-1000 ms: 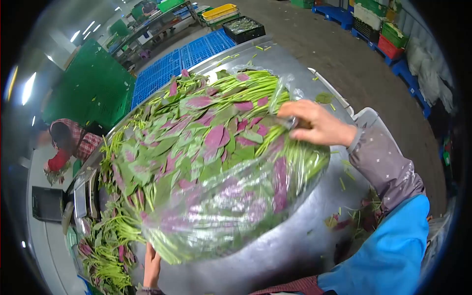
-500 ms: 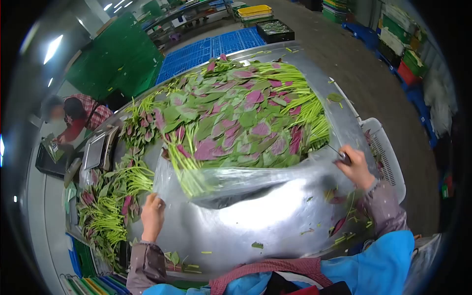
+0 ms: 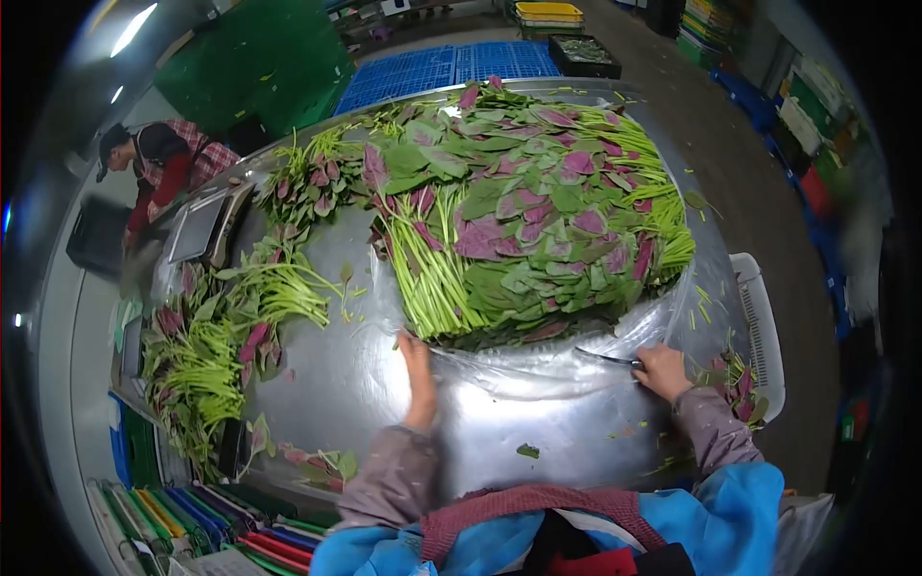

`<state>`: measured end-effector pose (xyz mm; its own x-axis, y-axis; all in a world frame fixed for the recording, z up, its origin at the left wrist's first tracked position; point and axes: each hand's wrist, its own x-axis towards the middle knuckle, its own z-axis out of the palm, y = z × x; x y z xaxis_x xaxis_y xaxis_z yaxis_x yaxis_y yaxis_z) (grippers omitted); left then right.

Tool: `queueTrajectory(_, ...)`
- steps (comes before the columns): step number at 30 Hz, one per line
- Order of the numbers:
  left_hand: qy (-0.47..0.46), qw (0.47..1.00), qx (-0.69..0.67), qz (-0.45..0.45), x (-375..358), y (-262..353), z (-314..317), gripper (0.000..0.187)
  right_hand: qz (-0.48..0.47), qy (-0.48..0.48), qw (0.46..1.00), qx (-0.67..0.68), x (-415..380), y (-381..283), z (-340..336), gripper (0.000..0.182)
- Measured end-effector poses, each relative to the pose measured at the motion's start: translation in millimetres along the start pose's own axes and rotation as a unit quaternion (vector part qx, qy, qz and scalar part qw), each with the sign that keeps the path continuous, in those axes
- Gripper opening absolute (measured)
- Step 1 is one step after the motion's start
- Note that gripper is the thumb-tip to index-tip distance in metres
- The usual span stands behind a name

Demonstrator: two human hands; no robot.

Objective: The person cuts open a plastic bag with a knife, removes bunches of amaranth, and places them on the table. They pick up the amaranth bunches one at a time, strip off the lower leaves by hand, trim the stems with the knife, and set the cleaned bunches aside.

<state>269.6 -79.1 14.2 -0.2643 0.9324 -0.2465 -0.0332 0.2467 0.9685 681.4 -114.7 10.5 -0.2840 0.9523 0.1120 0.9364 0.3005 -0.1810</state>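
Note:
My right hand point(image 3: 663, 372) is closed round the dark handle of a knife point(image 3: 605, 357), its thin blade pointing left over a clear plastic sheet point(image 3: 519, 374). My left hand point(image 3: 418, 379) is at the sheet's left front corner, just below the cut stems, with its fingers closed on the plastic; the fingertips are partly hidden. On the sheet lies a broad heap of red-and-green amaranth point(image 3: 538, 211), stems toward the front left and the right side. The sheet's front edge lies wrinkled along the heap's near side.
Loose amaranth bunches point(image 3: 206, 370) lie at the left of the metal table point(image 3: 336, 384), near a scale point(image 3: 202, 226). A white basket point(image 3: 764, 336) stands at the right edge. Coloured crates point(image 3: 192, 523) are at the lower left. Another person point(image 3: 178, 158) works at the far left.
My left hand has moved right and up to the heap's front stems. My right hand with the knife has come down and left. The raised plastic flap has dropped away from the stems.

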Motion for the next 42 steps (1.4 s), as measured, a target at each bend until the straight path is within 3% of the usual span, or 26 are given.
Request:
queueTrajectory(2,0.132,0.977,-0.028,0.168,16.8,-30.9,35.0,0.052,0.064,-0.058,0.996,0.008,16.7,-17.4,5.4,0.023)
queueTrajectory(4,0.225,0.949,-0.199,0.091,36.1,-51.6,61.4,0.052,0.077,-0.051,0.995,0.030,21.3,-28.7,14.4,0.026)
queueTrajectory(5,0.249,0.943,-0.208,0.074,45.6,-59.9,64.2,0.052,0.095,-0.059,0.993,0.035,20.4,-34.1,18.0,0.026)
queueTrajectory(6,0.215,0.933,-0.277,0.076,41.8,-51.7,69.4,0.049,0.113,-0.068,0.990,0.039,19.0,-38.5,21.7,0.027)
queueTrajectory(9,0.169,0.922,-0.346,-0.029,77.9,-62.1,80.3,0.050,0.163,-0.053,0.980,0.106,19.7,-54.0,30.7,0.029)
queueTrajectory(11,0.160,0.921,-0.353,-0.048,112.7,-58.4,79.9,0.051,0.190,-0.063,0.968,0.152,23.8,-69.8,35.6,0.028)
queueTrajectory(15,0.161,0.929,-0.329,-0.051,177.9,-28.6,56.5,0.052,0.151,-0.026,0.954,0.258,47.5,-126.6,52.1,0.025)
queueTrajectory(18,0.169,0.938,-0.301,-0.042,184.7,-16.2,42.1,0.053,0.118,-0.069,0.957,0.255,44.7,-127.9,51.5,0.024)
queueTrajectory(21,0.172,0.946,-0.272,-0.031,168.0,-7.8,36.6,0.054,0.165,-0.124,0.957,0.206,6.2,-84.0,28.5,0.023)
queueTrajectory(22,0.172,0.949,-0.264,-0.026,161.3,-3.7,38.0,0.054,0.220,-0.106,0.955,0.167,-13.2,-57.5,26.5,0.025)
queueTrajectory(23,0.172,0.951,-0.257,-0.022,155.7,0.2,39.0,0.054,0.305,-0.127,0.936,0.125,-27.1,-31.6,6.8,0.026)
queueTrajectory(24,0.171,0.953,-0.248,-0.018,151.2,3.2,39.3,0.055,0.340,0.007,0.911,0.234,-47.5,2.3,7.8,0.031)
queueTrajectory(26,0.167,0.959,-0.229,-0.007,145.2,8.6,33.9,0.055,0.420,0.012,0.836,0.353,-62.1,41.7,8.5,0.033)
queueTrajectory(27,0.163,0.961,-0.225,-0.005,150.0,6.6,20.6,0.055,0.423,0.015,0.833,0.357,-57.7,44.6,-2.3,0.033)
queueTrajectory(29,-0.001,0.992,-0.107,0.073,156.3,-8.3,-13.0,0.051,0.443,-0.041,0.733,0.515,-50.4,36.8,-23.7,0.036)
queueTrajectory(30,-0.005,0.991,-0.105,0.077,146.1,-1.3,-16.3,0.051,0.443,-0.037,0.731,0.518,-55.9,46.3,-30.4,0.036)
queueTrajectory(32,0.084,0.996,-0.008,0.016,118.0,17.6,-35.3,0.052,0.485,-0.025,0.630,0.607,-80.1,67.7,-32.5,0.031)
queueTrajectory(34,0.074,0.997,0.006,0.013,92.3,19.2,-66.6,0.053,0.564,0.095,0.629,0.526,-132.5,105.4,-28.0,0.028)
queueTrajectory(36,0.106,0.992,0.060,0.021,58.5,25.5,-75.7,0.049,0.592,0.243,0.666,0.385,-180.7,134.7,-10.1,0.021)
queueTrajectory(38,0.147,0.989,0.021,0.019,30.8,18.4,-80.9,0.046,0.448,0.335,0.798,0.226,-153.1,80.2,-47.2,0.016)
queueTrajectory(39,0.145,0.989,0.012,0.020,18.3,15.0,-83.3,0.044,0.396,0.310,0.830,0.243,-134.1,45.8,-58.6,0.017)
queueTrajectory(40,0.142,0.990,0.001,0.024,8.1,13.1,-83.3,0.043,0.452,0.132,0.833,0.292,-118.4,10.5,-75.5,0.023)
queueTrajectory(41,0.138,0.990,-0.005,0.020,-2.9,13.3,-73.6,0.041,0.380,0.045,0.905,0.183,-106.5,-11.8,-67.3,0.030)
queueTrajectory(42,0.140,0.990,-0.010,0.020,-11.1,10.1,-64.5,0.041,0.320,-0.025,0.928,0.191,-95.8,-29.8,-61.0,0.037)
